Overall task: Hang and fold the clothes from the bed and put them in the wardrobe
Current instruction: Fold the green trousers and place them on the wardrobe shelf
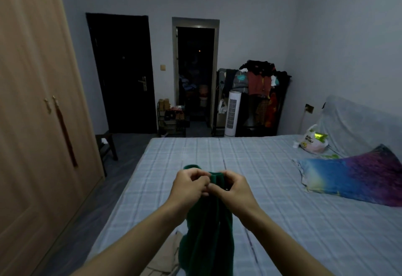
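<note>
Green garment (pixel 208 232) held up over the bed (pixel 282 221).
Its top edge is pinched by left hand (pixel 191 183) and right hand (pixel 233 186), fingers curled.

The green garment (pixel 208 232) is thick, fuzzy cloth, soft and matt. The bed sheet (pixel 272 188) is thin checked cloth, a bit wrinkled. The wardrobe (pixel 32 101) is light wood, smooth and dull, with small metal handles (pixel 51 104). The pillow (pixel 352 180) is smooth, slightly shiny cloth. The bag (pixel 312 143) is thin, crinkly plastic. The dark door (pixel 124 75) has a shiny metal handle (pixel 143 83). The white fan (pixel 232 112) looks like smooth plastic.
</note>
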`<state>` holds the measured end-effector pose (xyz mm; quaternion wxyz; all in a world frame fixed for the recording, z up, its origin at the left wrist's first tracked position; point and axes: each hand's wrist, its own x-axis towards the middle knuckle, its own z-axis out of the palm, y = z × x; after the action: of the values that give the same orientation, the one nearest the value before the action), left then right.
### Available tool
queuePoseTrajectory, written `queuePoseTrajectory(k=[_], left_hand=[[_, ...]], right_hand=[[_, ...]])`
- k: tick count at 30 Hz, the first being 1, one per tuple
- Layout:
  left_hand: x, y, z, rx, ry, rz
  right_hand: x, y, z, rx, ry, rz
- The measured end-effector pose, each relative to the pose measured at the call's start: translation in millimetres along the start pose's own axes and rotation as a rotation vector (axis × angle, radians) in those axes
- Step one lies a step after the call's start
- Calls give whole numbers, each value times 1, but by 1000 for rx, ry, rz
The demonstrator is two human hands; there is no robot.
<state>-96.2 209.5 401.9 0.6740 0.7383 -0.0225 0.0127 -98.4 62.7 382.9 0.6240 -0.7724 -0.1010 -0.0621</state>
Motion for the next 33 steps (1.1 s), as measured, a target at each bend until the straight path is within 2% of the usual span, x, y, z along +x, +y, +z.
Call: queuePoseTrajectory(k=[2, 4, 7, 9, 12, 15, 21, 27, 33], left_hand=[[-3, 3, -6, -3, -124, -54], [-3, 3, -11, 110, -199, -22], [1, 0, -27, 494, -22, 253], [6, -3, -41, 671, 8, 369], [18, -15, -59, 912, -178, 295], [24, -24, -64, 738, -312, 249], [35, -13, -60, 574, -379, 251], [34, 3, -53, 565, -376, 413], [22, 29, -38, 293, -356, 576]], right_hand=[[-2, 6, -3, -75, 25, -25], [-3, 13, -6, -110, 52, -18], [-2, 18, -13, -141, 35, 0], [0, 16, -22, -140, 3, -35], [2, 4, -32, -119, -23, -96], [0, -11, -40, -89, -48, -139], [-9, -27, -60, -17, -56, -180], [-24, -29, -78, -105, 101, -181], [-43, -41, -99, -126, 339, -190]])
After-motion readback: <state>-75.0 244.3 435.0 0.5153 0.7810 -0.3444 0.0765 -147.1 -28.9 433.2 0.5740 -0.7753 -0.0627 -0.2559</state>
